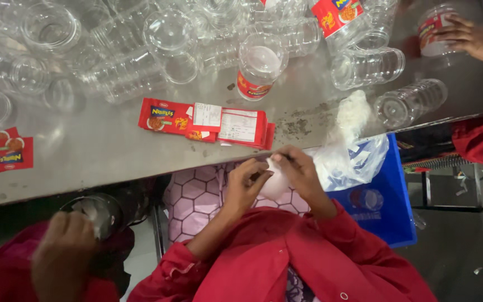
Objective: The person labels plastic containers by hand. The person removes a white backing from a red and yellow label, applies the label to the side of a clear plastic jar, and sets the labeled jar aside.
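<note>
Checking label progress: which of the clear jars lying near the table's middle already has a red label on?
The jar just above the stack of red labels: a red band wraps its lower end. The jars beside it, like the one to its right, are bare clear plastic.

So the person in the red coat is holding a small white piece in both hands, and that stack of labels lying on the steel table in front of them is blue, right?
Not quite. The head view shows the stack of labels on the steel table is red, not blue. The rest holds: the left hand and right hand together hold a small white piece.
</note>
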